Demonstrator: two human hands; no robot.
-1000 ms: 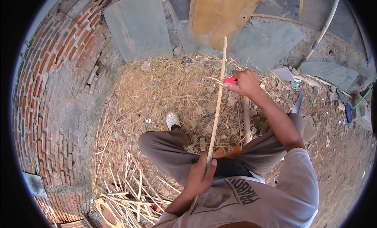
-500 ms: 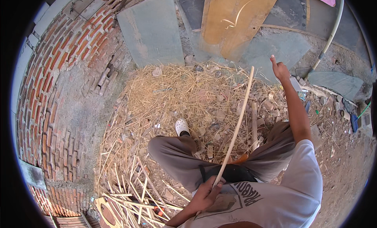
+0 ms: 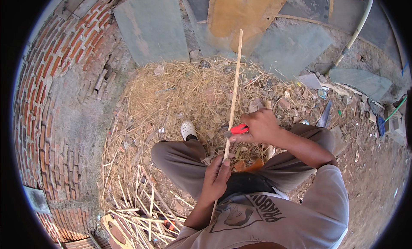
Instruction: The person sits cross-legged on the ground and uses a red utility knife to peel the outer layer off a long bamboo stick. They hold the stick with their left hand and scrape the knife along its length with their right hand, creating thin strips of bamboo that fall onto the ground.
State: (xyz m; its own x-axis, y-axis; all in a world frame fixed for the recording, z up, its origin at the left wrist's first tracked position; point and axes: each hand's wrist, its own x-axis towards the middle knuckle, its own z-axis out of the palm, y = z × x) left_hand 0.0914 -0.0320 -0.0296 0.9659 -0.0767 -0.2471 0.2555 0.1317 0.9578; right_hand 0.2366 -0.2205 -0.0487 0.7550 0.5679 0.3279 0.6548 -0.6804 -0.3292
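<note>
A long, pale bamboo strip (image 3: 237, 77) stands out from my lap, its tip pointing away from me. My left hand (image 3: 216, 180) is closed around its lower part, close to my body. In my right hand (image 3: 262, 125) is a red-handled knife (image 3: 239, 129). Its blade meets the strip a little above my left hand, and the right thumb lies beside the strip. A black pad (image 3: 244, 186) covers my lap under the left hand.
Shavings (image 3: 171, 86) and rubble cover the ground ahead. A heap of cut strips (image 3: 141, 214) lies at lower left, beside a brick wall (image 3: 47, 120). Grey and tan boards (image 3: 150, 30) lean at the far side. My foot wears a white clog (image 3: 188, 129).
My right hand has come back from far right to the strip. The strip has swung left and more upright, and my left hand has moved forward. A curled shaving in the air is gone.
</note>
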